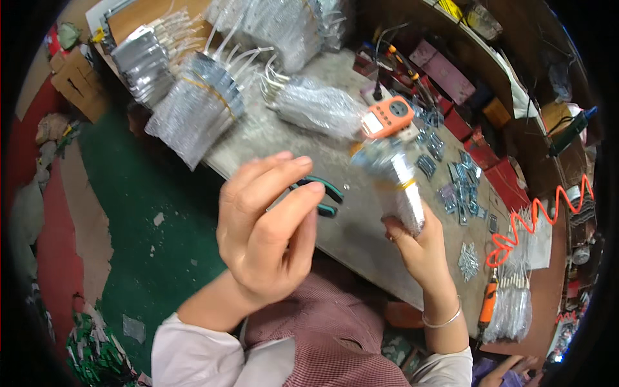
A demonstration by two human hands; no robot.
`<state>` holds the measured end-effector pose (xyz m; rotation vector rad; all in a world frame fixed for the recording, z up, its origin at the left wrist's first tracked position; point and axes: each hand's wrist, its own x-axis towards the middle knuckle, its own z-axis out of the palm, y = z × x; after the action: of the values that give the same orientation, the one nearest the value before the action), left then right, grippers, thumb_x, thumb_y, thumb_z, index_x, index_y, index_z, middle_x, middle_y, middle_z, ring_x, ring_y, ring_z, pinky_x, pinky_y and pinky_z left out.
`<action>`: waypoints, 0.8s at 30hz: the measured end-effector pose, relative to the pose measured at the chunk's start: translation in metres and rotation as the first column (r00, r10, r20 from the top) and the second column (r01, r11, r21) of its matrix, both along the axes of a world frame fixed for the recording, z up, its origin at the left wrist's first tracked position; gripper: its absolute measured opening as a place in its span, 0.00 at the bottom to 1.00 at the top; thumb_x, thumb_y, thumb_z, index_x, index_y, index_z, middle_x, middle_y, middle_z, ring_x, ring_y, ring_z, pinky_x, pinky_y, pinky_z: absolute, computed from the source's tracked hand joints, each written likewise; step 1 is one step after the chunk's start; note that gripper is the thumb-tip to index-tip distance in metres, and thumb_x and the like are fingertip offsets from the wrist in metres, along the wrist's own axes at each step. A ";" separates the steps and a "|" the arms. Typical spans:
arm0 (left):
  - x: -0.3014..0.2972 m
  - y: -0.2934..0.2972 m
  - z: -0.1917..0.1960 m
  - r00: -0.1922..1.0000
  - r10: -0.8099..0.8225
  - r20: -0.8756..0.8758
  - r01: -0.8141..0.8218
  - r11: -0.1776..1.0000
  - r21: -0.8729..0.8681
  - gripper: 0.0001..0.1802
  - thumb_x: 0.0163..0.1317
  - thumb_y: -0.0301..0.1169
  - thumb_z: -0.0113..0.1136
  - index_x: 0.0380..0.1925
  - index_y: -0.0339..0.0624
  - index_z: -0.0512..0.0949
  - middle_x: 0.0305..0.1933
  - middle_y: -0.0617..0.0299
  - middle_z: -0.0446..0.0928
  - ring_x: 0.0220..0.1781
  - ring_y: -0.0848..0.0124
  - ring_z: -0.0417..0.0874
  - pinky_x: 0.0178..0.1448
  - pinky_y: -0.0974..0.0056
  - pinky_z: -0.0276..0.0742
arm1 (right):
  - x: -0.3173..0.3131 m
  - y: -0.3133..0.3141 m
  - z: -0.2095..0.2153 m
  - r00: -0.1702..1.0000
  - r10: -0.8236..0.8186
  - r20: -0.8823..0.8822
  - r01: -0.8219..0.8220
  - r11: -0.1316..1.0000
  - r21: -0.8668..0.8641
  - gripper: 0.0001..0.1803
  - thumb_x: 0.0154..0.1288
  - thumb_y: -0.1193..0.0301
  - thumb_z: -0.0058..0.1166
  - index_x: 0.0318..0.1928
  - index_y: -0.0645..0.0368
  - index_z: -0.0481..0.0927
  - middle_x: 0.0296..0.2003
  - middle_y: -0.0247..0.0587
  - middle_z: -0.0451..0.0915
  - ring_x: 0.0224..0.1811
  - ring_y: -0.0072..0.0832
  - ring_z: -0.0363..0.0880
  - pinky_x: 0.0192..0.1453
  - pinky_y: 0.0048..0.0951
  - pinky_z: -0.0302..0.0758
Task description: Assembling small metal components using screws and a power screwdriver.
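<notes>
My right hand [422,251] grips a silver, plastic-wrapped bundle [407,206] with a yellow band round it. The top of this bundle is smeared by motion and reaches up toward the orange plug-in meter. My left hand [267,235] is raised over the near table edge, fingers bent and apart, with nothing visible in it. Partly hidden behind its fingertips are pliers [330,192] with teal and black handles. Beyond them lies a plastic-wrapped bundle [316,106] with white wire ends. The orange meter [388,117] with a socket face sits beside that bundle.
Banded wrapped bundles [193,106] pile up at the table's far left. Small metallic blue parts [461,184] and a heap of screws [469,261] lie to the right. An orange electric screwdriver [490,303] hangs on a coiled red cord [516,235], near more wrapped pieces [510,313].
</notes>
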<state>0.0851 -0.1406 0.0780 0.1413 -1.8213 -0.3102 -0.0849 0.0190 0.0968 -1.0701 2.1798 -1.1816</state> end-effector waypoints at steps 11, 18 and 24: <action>0.031 -0.111 0.006 0.976 0.202 0.081 -0.216 0.862 0.459 0.40 0.48 0.29 0.70 0.62 0.32 0.64 0.57 0.50 0.71 0.59 0.60 0.72 0.64 0.59 0.66 | 0.009 -0.079 0.007 0.736 0.381 -0.559 -0.500 0.863 -0.070 0.21 0.50 0.70 0.62 0.48 0.58 0.77 0.50 0.47 0.74 0.54 0.45 0.71 0.58 0.41 0.69; 0.035 -0.184 0.017 0.828 0.377 0.415 -0.467 0.874 0.137 0.42 0.43 0.32 0.73 0.61 0.38 0.67 0.54 0.51 0.73 0.56 0.56 0.75 0.59 0.59 0.70 | -0.057 -0.156 -0.014 0.771 0.075 -0.633 -0.283 0.930 -0.235 0.16 0.52 0.70 0.61 0.43 0.60 0.79 0.45 0.45 0.76 0.50 0.42 0.73 0.55 0.37 0.71; 0.035 -0.178 0.016 0.781 0.407 0.473 -0.521 0.843 0.135 0.48 0.40 0.34 0.76 0.64 0.42 0.63 0.54 0.50 0.72 0.55 0.54 0.76 0.57 0.57 0.72 | -0.072 -0.196 -0.039 0.600 0.098 -0.794 -0.226 0.973 -0.050 0.25 0.47 0.62 0.67 0.45 0.60 0.78 0.47 0.47 0.75 0.52 0.44 0.72 0.55 0.42 0.70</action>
<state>0.1199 -0.3188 0.0938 0.9032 -2.0937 -0.1640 -0.1572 -0.1770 0.0575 -2.1391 2.5280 -0.8587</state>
